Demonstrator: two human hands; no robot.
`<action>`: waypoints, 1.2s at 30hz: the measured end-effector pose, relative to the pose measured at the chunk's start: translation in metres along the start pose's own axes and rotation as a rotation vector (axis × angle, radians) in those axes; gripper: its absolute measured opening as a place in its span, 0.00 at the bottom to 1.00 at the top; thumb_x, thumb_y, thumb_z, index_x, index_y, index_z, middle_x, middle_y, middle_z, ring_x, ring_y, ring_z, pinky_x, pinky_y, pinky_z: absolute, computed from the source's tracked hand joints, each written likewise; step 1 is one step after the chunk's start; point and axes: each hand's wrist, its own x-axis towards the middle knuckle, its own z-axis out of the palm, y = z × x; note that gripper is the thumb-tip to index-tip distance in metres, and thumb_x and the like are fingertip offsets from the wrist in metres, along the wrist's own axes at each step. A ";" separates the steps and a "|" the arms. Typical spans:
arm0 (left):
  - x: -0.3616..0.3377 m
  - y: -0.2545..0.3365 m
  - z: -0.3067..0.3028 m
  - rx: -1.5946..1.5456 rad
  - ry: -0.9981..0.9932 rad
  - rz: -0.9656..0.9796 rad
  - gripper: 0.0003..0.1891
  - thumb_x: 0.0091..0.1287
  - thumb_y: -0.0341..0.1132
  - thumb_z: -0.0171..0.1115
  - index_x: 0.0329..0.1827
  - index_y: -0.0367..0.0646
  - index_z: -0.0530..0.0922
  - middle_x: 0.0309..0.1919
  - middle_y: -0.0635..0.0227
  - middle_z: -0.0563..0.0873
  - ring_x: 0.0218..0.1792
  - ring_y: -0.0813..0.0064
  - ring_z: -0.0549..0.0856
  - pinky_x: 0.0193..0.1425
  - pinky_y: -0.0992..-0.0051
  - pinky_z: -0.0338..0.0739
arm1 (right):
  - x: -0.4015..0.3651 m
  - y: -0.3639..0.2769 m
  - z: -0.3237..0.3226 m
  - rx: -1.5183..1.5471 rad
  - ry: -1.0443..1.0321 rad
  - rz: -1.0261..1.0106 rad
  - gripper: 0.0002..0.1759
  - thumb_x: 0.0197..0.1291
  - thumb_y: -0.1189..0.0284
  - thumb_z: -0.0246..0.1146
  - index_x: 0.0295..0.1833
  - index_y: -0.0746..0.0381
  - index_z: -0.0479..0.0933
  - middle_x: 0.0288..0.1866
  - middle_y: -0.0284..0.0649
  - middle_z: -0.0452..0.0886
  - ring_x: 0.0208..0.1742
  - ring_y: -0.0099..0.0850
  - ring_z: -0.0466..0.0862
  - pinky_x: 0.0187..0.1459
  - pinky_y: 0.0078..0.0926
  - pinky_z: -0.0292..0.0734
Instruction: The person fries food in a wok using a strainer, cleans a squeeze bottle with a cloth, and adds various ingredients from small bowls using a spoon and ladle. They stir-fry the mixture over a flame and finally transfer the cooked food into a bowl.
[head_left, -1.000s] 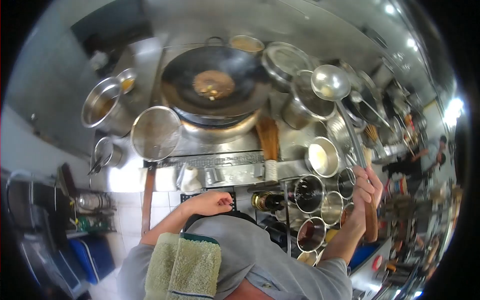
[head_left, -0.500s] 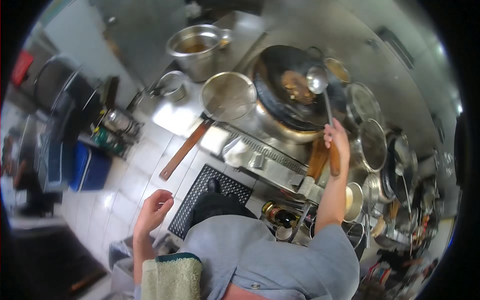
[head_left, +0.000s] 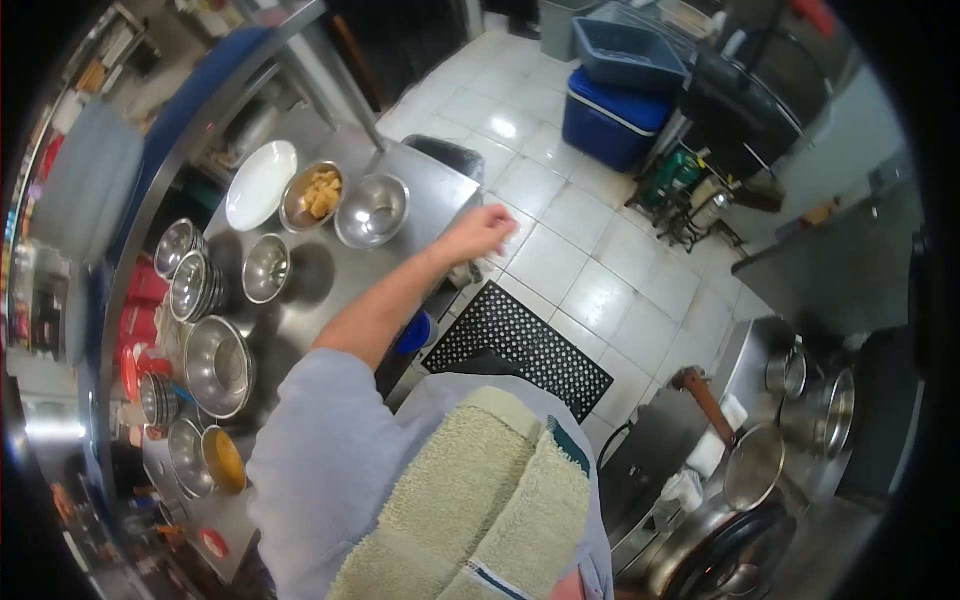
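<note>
My left hand [head_left: 482,232] reaches out over the white tiled floor, just past the corner of the steel table [head_left: 425,180]. Its fingers are loosely bent, slightly blurred, with nothing seen in them. Nearest to it on the table is a steel bowl [head_left: 372,211]. Beside that stand a metal bowl of golden-brown food pieces [head_left: 322,194] and a white plate [head_left: 262,186]. Another small steel bowl [head_left: 267,268] sits closer to my sleeve. My right hand is out of view. A pale green towel [head_left: 450,490] hangs over my front.
Stacked bowls [head_left: 197,287] and a large mixing bowl [head_left: 219,367] line the table's far side. A black rubber mat [head_left: 520,350] lies on the floor. A blue cooler [head_left: 612,120] stands ahead. At lower right are a strainer [head_left: 754,467] and a wok [head_left: 730,555].
My view has swung left from the stove to the steel table. The right hand, earlier on a ladle over the wok, has left the view. My left arm now extends outward.
</note>
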 end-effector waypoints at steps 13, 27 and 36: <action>-0.105 -0.173 -0.222 -0.980 0.992 -0.278 0.11 0.64 0.35 0.56 0.44 0.38 0.72 0.34 0.62 0.80 0.29 0.70 0.80 0.26 0.76 0.74 | -0.081 -0.014 0.162 -0.145 -0.299 -0.028 0.23 0.65 0.62 0.57 0.62 0.60 0.65 0.52 0.44 0.69 0.47 0.33 0.71 0.46 0.26 0.65; -0.116 -0.034 -0.160 -0.856 0.921 0.057 0.04 0.61 0.27 0.53 0.36 0.35 0.74 0.34 0.59 0.80 0.32 0.68 0.81 0.33 0.72 0.79 | 0.001 0.004 0.083 -0.167 -0.215 0.030 0.30 0.65 0.60 0.56 0.71 0.56 0.62 0.67 0.45 0.67 0.64 0.35 0.69 0.62 0.25 0.62; -0.039 0.097 0.090 -0.684 -0.007 -0.069 0.09 0.59 0.26 0.56 0.42 0.38 0.76 0.33 0.68 0.82 0.31 0.74 0.85 0.30 0.74 0.82 | -0.014 -0.021 -0.087 0.194 -0.236 0.079 0.32 0.64 0.71 0.58 0.74 0.55 0.60 0.31 0.27 0.68 0.25 0.16 0.64 0.24 0.13 0.55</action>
